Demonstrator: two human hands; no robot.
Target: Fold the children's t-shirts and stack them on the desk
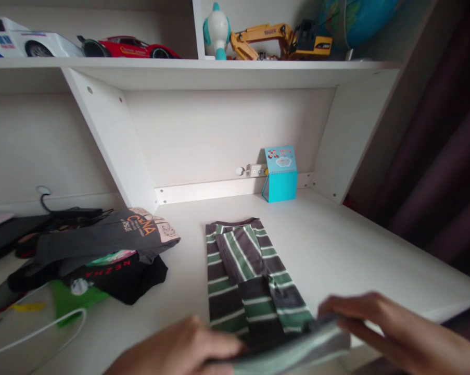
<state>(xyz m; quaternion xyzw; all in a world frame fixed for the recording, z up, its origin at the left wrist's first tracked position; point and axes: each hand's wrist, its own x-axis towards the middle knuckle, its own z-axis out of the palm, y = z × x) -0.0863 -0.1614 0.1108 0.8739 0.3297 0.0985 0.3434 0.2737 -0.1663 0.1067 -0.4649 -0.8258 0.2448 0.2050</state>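
A striped shirt in dark grey, green and white lies on the white desk, its sides and a sleeve folded inward. The collar end points away from me. Its near end is lifted off the surface between my two hands. My left hand pinches the lower edge on the left, fingers closed on the cloth. On the right, my right hand grips the other corner of that edge between thumb and fingers. Both hands and the raised cloth are a little blurred.
Dark T-shirts lie heaped at the left beside a black hanger and a white cable. A turquoise desk calendar stands at the back. The shelf above holds toy cars, a toy excavator and a globe.
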